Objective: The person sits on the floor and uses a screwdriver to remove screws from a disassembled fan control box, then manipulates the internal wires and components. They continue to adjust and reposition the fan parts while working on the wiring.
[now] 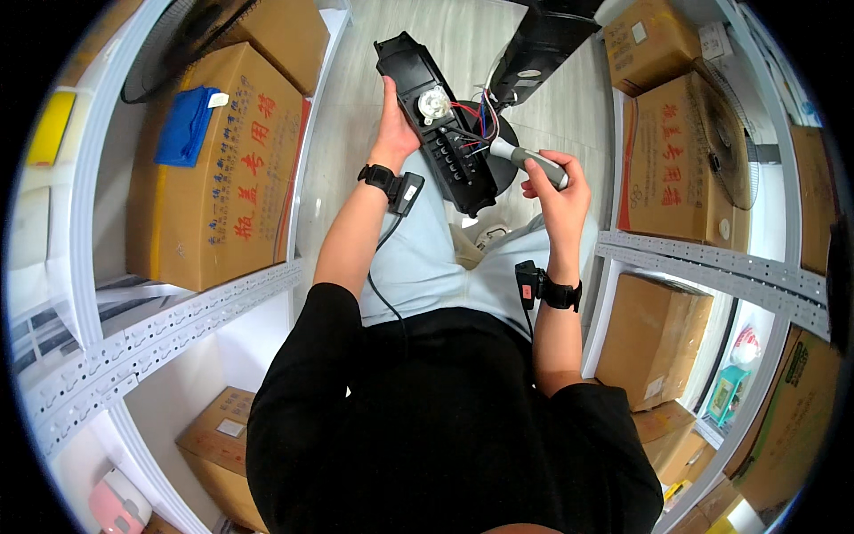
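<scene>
My left hand grips the left edge of a long black control panel, tilted so its inner side with a row of buttons faces up. A clear-white round part sits near the panel's middle. Between the fingers of my right hand is a screwdriver with a grey and white handle. Its tip reaches toward the panel's button row; whether it touches a screw is too small to tell. Red, blue and white wires link the panel to a black column.
Behind the panel lies a round black base on the pale floor. White metal shelves flank me, stacked with cardboard boxes. Round fan grilles lean at both sides, and a blue cloth hangs on the left box.
</scene>
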